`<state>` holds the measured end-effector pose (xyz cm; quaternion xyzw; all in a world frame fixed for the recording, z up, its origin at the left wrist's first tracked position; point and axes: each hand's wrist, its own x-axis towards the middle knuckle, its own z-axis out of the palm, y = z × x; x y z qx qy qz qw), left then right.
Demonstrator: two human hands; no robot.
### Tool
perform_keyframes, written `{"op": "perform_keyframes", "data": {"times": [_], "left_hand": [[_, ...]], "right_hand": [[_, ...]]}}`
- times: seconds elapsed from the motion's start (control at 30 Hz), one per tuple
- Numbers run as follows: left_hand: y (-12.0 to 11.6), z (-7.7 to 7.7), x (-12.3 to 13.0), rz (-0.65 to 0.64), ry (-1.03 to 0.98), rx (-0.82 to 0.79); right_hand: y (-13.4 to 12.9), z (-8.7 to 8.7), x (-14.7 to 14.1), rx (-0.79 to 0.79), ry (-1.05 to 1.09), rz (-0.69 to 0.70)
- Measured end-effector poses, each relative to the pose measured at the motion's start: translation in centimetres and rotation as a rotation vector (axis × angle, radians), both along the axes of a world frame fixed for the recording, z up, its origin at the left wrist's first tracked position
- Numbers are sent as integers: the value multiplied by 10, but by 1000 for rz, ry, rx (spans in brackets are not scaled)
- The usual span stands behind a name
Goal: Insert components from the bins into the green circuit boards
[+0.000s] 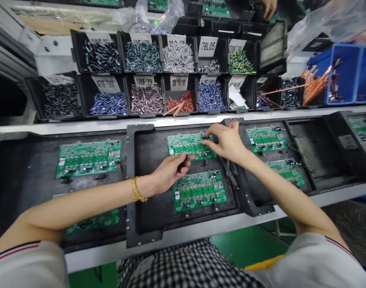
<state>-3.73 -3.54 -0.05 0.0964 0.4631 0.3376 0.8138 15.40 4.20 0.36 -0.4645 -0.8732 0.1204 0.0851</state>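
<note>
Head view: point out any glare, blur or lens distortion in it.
In the head view, whitish glare sits on the clear plastic bag; the small dark parts in the bare left hand look too soft to identify; the white paper label reading 78L05 is legible; wide-lens stretching seems to show toward the side edges.

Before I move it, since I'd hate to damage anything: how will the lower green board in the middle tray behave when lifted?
The lower green board looks flat and thin, so probably stiff and light. Small parts stand near its edges, so a grip there might bend them.
</note>
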Motion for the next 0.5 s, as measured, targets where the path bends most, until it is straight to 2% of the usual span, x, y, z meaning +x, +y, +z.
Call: {"op": "perform_keyframes", "data": {"times": [0.07,0.17,0.3,0.4,0.5], "left_hand": [[-4,2,-3,38,-19,-3],[-13,5,-11,82,-51,-55],[-30,5,-25,10,-26,-158],[-40,1,-34,-41,-14,-91],[-42,-2,-38,-40,-9,-20]], "right_hand": [[-19,10,-19,-99,117,121],[-35,13,-46,-173,125,260],[-27,-6,-67,-156,55,307],[-16,-21,-74,-154,42,330],[-13,-27,-76,-135,32,340]]}}
